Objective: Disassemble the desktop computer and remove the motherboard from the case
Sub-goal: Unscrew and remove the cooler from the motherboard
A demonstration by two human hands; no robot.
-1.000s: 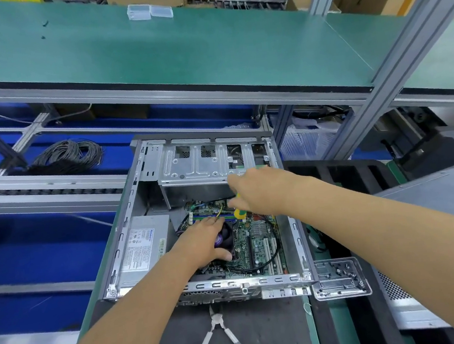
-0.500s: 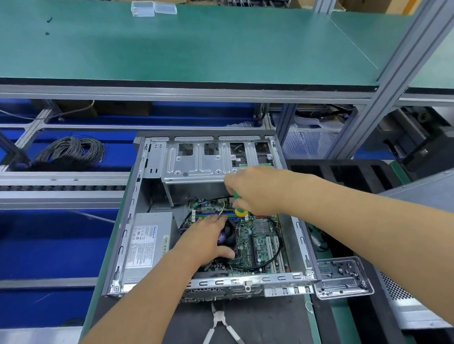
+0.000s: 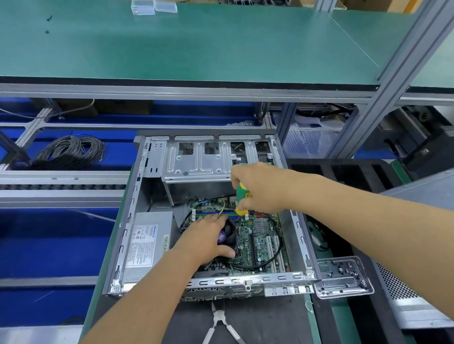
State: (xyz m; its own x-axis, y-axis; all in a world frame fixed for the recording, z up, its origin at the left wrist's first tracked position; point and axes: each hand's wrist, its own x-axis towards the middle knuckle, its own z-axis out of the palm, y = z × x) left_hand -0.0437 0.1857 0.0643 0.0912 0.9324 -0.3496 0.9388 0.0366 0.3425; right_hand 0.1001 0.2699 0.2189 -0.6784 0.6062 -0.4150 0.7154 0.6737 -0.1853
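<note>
We see a shiny grey metal case (image 3: 132, 236) lying open on the counter (image 3: 263, 334), flat green motherboard (image 3: 260, 238) inside, left hand (image 3: 207, 240) resting on the round black fan (image 3: 230, 234), right hand (image 3: 260, 186) clenched around a green-and-yellow screwdriver (image 3: 241, 198), grey-handled pliers (image 3: 222, 336) nearby.

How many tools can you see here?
2. A green and yellow screwdriver is held by the right hand inside the computer case. Grey-handled cutters lie on the mat in front. Others may be hidden.

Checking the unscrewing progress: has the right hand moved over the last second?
No: the right hand holds the screwdriver at the same spot by the drive cage.
</note>
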